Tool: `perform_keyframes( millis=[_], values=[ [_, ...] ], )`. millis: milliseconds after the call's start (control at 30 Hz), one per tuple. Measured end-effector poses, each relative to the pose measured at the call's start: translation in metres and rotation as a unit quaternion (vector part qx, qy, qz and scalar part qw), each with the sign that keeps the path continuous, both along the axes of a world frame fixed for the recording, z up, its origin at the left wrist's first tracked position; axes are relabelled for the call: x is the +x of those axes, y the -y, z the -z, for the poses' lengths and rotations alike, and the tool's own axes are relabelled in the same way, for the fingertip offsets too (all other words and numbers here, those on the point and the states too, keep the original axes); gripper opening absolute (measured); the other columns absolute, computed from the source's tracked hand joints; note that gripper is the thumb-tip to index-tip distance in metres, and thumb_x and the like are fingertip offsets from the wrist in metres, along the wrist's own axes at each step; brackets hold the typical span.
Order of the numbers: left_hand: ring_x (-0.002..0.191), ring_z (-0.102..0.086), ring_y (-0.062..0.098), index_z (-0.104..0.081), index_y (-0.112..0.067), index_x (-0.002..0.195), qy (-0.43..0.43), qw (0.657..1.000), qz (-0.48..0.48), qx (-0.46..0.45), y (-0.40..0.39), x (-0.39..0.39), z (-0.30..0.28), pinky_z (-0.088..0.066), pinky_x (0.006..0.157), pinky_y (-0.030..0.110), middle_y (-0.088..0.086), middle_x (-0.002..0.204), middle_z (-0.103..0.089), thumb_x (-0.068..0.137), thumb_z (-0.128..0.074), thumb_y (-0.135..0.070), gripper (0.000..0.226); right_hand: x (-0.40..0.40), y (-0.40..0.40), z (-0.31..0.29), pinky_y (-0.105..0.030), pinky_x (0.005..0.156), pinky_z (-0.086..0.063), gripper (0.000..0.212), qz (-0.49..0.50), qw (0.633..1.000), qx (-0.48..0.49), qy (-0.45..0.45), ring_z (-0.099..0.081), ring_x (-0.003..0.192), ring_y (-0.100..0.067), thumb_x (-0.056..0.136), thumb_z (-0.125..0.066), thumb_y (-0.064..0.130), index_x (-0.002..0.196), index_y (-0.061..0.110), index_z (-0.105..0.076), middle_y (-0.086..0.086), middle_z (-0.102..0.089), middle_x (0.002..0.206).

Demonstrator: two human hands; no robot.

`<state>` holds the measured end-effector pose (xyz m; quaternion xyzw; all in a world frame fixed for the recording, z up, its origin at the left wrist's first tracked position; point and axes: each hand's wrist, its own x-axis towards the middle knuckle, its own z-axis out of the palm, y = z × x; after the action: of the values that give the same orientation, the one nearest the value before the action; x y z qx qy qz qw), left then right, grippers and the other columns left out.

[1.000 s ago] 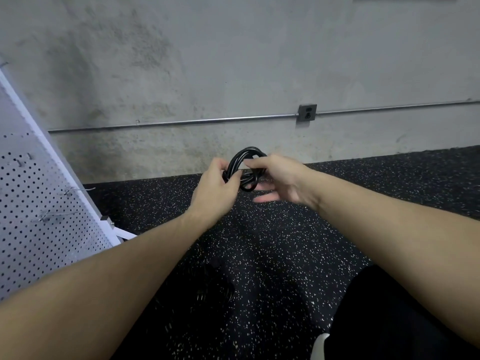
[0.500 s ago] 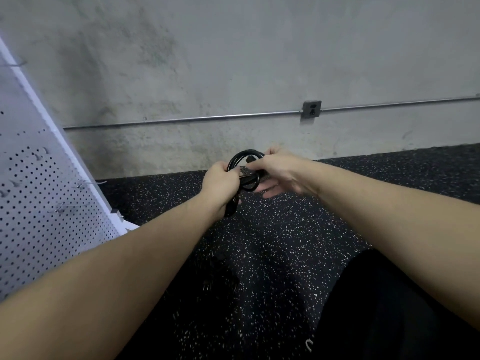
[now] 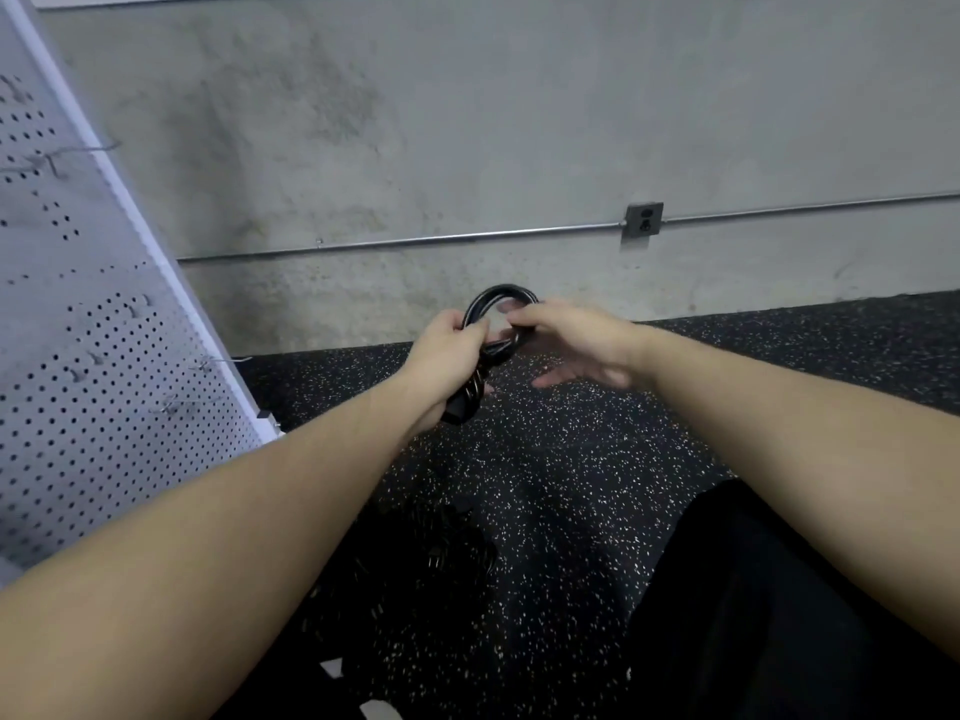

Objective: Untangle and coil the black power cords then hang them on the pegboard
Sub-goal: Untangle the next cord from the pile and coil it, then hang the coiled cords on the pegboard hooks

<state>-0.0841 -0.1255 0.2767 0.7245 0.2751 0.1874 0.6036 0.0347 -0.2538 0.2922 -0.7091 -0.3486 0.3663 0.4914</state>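
A coiled black power cord (image 3: 493,298) is held out in front of me above the floor. My left hand (image 3: 451,350) is closed around the coil's left side, and a wrapped section with a black plug (image 3: 462,405) hangs below that fist. My right hand (image 3: 566,337) pinches the coil's right side with thumb and forefinger, the other fingers spread below. A dark heap of more black cords (image 3: 431,553) lies on the floor under my left forearm, hard to make out. The white pegboard (image 3: 104,366) leans at the left, with thin metal hooks (image 3: 221,362) sticking out.
Black speckled rubber floor (image 3: 571,459) runs to a grey concrete wall (image 3: 467,122). A metal conduit (image 3: 415,240) and an outlet box (image 3: 644,219) sit low on the wall. A dark clothed leg (image 3: 753,589) fills the lower right.
The view has tilted up and swung left, so more of the pegboard shows. The wrapped cord section and plug now hang lower beneath my left fist.
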Motion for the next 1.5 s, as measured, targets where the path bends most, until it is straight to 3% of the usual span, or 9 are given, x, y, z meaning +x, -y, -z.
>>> perform_keyframes(
  millis=[100, 167, 267, 400, 600, 833, 1000, 1233, 1500],
  values=[
    [0.082, -0.070, 0.021, -0.055, -0.017, 0.100, 0.018, 0.999, -0.003, -0.044, -0.015, -0.010, -0.004, -0.060, 0.062, 0.034, 0.011, 0.103, -0.068, 0.105, -0.056, -0.026, 0.010, -0.003, 0.001, -0.001, -0.059, 0.118, -0.030, 0.063, -0.050, 0.996, -0.036, 0.059, -0.032, 0.150, -0.018, 0.102, -0.035, 0.061, 0.154, 0.026, -0.039, 0.000, -0.037, 0.161],
    [0.073, -0.069, 0.018, -0.058, -0.014, 0.099, 0.012, 0.999, -0.014, -0.044, -0.028, -0.016, 0.001, -0.057, 0.065, 0.033, 0.007, 0.091, -0.072, 0.103, -0.059, -0.021, 0.007, -0.008, -0.009, -0.003, -0.046, 0.119, -0.028, 0.052, -0.047, 0.977, -0.074, 0.193, -0.035, 0.147, -0.019, 0.109, -0.030, 0.047, 0.158, 0.029, -0.032, 0.004, -0.038, 0.160],
    [0.085, -0.071, 0.022, -0.066, -0.012, 0.101, -0.014, 0.999, -0.021, -0.028, -0.049, -0.018, 0.018, -0.054, 0.082, 0.038, 0.004, 0.092, -0.079, 0.098, -0.065, -0.019, 0.008, -0.012, -0.035, 0.005, -0.031, 0.079, -0.054, 0.062, -0.051, 0.948, -0.123, 0.288, -0.065, 0.092, -0.014, 0.103, -0.042, 0.011, 0.157, 0.039, -0.029, 0.014, -0.046, 0.141],
    [0.077, -0.071, 0.017, -0.073, -0.014, 0.095, -0.052, 0.998, 0.000, -0.036, -0.073, -0.018, 0.037, -0.054, 0.072, 0.028, 0.001, 0.086, -0.079, 0.094, -0.071, -0.022, 0.008, -0.006, -0.059, 0.026, -0.043, 0.094, -0.054, 0.050, -0.035, 0.972, -0.140, 0.184, -0.061, 0.111, -0.017, 0.102, -0.055, 0.033, 0.150, 0.038, -0.042, 0.007, -0.060, 0.133],
    [0.063, -0.058, 0.019, -0.057, -0.016, 0.099, -0.139, 0.990, -0.016, -0.006, -0.107, -0.018, 0.084, -0.044, 0.049, 0.029, 0.009, 0.085, -0.066, 0.095, -0.069, -0.013, 0.013, -0.005, -0.094, 0.054, -0.052, 0.094, -0.058, 0.048, -0.039, 0.995, -0.093, -0.006, -0.074, 0.099, -0.027, 0.102, -0.049, 0.017, 0.148, 0.030, -0.041, -0.009, -0.066, 0.127],
    [0.071, -0.065, 0.014, -0.054, -0.012, 0.115, -0.189, 0.981, -0.025, -0.020, -0.138, -0.015, 0.151, -0.053, 0.047, 0.027, 0.008, 0.100, -0.067, 0.088, -0.078, -0.017, 0.036, -0.002, -0.147, 0.131, -0.045, 0.082, -0.063, 0.042, -0.096, 0.981, -0.168, 0.021, -0.075, 0.085, -0.025, 0.102, -0.059, 0.014, 0.141, 0.022, -0.047, -0.013, -0.071, 0.109],
    [0.094, -0.071, 0.028, -0.055, -0.018, 0.116, -0.262, 0.964, -0.031, -0.038, -0.149, -0.022, 0.221, -0.064, 0.075, 0.048, 0.011, 0.107, -0.067, 0.093, -0.069, -0.016, 0.027, 0.007, -0.169, 0.194, -0.038, 0.086, -0.062, 0.050, -0.172, 0.952, -0.253, 0.009, -0.073, 0.102, -0.026, 0.103, -0.054, 0.011, 0.150, 0.024, -0.042, -0.011, -0.070, 0.116],
    [0.084, -0.068, 0.023, -0.048, -0.019, 0.119, -0.318, 0.941, -0.026, -0.113, -0.152, -0.030, 0.280, -0.064, 0.069, 0.041, 0.010, 0.105, -0.062, 0.098, -0.065, -0.017, 0.027, 0.013, -0.193, 0.254, -0.031, 0.081, -0.062, 0.056, -0.241, 0.912, -0.331, 0.018, -0.072, 0.099, -0.017, 0.106, -0.046, 0.016, 0.158, 0.030, -0.032, -0.003, -0.069, 0.121],
    [0.079, -0.066, 0.023, -0.056, -0.013, 0.122, -0.381, 0.923, 0.052, -0.036, -0.175, -0.027, 0.266, -0.064, 0.077, 0.043, 0.010, 0.104, -0.063, 0.102, -0.053, -0.017, 0.021, 0.018, -0.202, 0.247, -0.036, 0.090, -0.060, 0.048, -0.306, 0.883, -0.346, 0.079, -0.069, 0.102, -0.017, 0.106, -0.044, 0.020, 0.152, 0.031, -0.041, 0.000, -0.062, 0.127]
  ],
)
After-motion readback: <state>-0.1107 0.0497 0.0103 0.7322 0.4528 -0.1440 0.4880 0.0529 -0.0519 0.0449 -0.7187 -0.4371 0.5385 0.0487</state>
